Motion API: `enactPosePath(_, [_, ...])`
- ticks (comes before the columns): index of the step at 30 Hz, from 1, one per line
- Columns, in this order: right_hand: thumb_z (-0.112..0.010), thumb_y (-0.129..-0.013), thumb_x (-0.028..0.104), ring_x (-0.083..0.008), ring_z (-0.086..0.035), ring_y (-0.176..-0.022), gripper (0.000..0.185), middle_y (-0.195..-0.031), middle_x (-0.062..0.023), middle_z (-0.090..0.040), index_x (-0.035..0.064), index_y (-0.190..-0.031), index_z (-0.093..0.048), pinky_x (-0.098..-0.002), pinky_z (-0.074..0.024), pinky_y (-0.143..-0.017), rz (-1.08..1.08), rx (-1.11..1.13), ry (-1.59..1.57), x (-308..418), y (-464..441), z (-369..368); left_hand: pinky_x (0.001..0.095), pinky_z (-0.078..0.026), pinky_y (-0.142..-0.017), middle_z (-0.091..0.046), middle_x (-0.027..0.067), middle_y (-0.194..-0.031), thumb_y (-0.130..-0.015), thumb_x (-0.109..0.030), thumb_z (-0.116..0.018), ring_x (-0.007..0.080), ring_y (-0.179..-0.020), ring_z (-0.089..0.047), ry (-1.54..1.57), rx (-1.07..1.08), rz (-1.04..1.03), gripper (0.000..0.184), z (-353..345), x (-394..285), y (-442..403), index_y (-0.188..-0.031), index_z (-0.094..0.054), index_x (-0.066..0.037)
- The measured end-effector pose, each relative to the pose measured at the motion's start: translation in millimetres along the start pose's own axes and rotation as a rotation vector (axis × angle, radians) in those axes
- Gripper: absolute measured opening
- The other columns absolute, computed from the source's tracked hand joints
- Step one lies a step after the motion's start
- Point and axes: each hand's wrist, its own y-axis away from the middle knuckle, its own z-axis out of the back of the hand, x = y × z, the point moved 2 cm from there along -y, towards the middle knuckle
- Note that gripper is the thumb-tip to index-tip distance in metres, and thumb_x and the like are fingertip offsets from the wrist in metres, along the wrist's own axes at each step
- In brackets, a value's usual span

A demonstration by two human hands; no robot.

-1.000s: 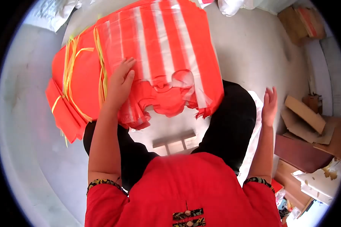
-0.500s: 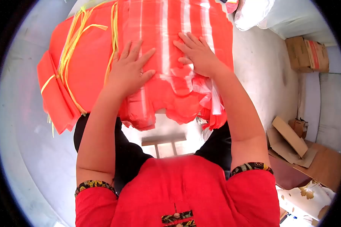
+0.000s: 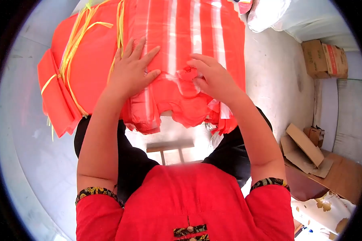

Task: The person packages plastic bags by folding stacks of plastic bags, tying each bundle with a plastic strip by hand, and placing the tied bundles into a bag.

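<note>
A stack of thin red plastic bags [image 3: 161,36], with pale see-through stripes running lengthwise, lies in front of me. My left hand [image 3: 133,73] rests flat on its left part, fingers spread. To the right, my right hand [image 3: 215,78] has its fingers bent around a crumpled bit of red film by a rounded cutout at the stack's near end. Its fingertips are partly hidden. Ragged lower edges of the bags hang toward my lap. Left of the stack lie more red sheets [image 3: 94,52] with loose yellow ties [image 3: 81,38], and a folded red bundle [image 3: 56,94] bound with a yellow tie.
A cardboard box [image 3: 323,59] stands at the far right. Opened cardboard [image 3: 303,150] lies on a brown wooden surface [image 3: 348,176] at right. A white plastic bundle [image 3: 267,14] is at the top right. Below the stack, a wooden bar [image 3: 170,145] shows between my knees.
My right hand has gone from lying flat with fingers stretched to bent fingers, drawn nearer me at the crumpled film. My left hand stays flat on the stack. The view has shifted slightly.
</note>
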Motion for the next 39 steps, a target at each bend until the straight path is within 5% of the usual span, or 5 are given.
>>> enactPosePath(6, [-0.067,-0.097,0.005,-0.0214,-0.071,-0.097,0.016,-0.106,-0.0089,-0.075,-0.0005,-0.111,-0.074,-0.0325,-0.0557,-0.085,-0.292,-0.044,-0.234,-6,-14,-5,0.0642,-0.025,-0.124,-0.052,0.0131,-0.157,-0.089,-0.039,-0.079,0.0401,-0.156,-0.032,0.373,-0.130,-0.176,0.050,10,-22,-13,-0.133,-0.068,-0.016])
enactPosePath(9, [-0.069,-0.096,0.020,-0.0341,-0.071,-0.093,0.025,-0.103,-0.0162,-0.075,0.0007,-0.110,-0.075,-0.0415,-0.0558,-0.083,-0.439,-0.032,-0.385,-13,-15,-1,0.0651,-0.027,-0.123,-0.064,0.0109,-0.143,-0.087,-0.030,-0.081,0.0420,-0.151,-0.040,0.540,-0.155,-0.214,0.032,10,-42,-20,-0.112,-0.075,-0.011])
enactPosePath(19, [-0.074,-0.095,0.014,-0.0168,-0.070,-0.090,0.019,-0.097,-0.0085,-0.075,-0.0005,-0.107,-0.075,-0.0321,-0.0552,-0.082,-0.294,-0.157,-0.318,19,-26,11,0.0546,-0.045,-0.107,-0.074,0.0099,-0.112,-0.093,-0.015,-0.074,0.0372,-0.118,-0.064,0.722,-0.289,-0.177,0.011,5,-50,-24,-0.095,-0.075,-0.005])
enactPosePath(28, [-0.068,-0.104,0.018,-0.0096,-0.066,-0.088,0.020,-0.096,-0.0029,-0.074,-0.0002,-0.108,-0.075,-0.0265,-0.0530,-0.079,-0.673,-0.104,-0.733,7,-28,11,0.0347,-0.041,-0.112,-0.062,0.0081,-0.134,-0.112,-0.027,-0.051,0.0193,-0.127,-0.056,1.331,-0.512,0.476,0.038,18,3,-12,-0.139,-0.060,-0.002])
enactPosePath(39, [-0.067,-0.106,0.022,-0.0103,-0.066,-0.091,0.023,-0.102,-0.0029,-0.074,0.0020,-0.114,-0.074,-0.0277,-0.0556,-0.082,-0.726,-0.249,-1.059,9,-24,7,0.0330,-0.046,-0.107,-0.054,0.0116,-0.140,-0.110,-0.030,-0.056,0.0168,-0.124,-0.055,1.762,-0.309,0.709,0.059,13,6,-1,-0.156,-0.036,0.001])
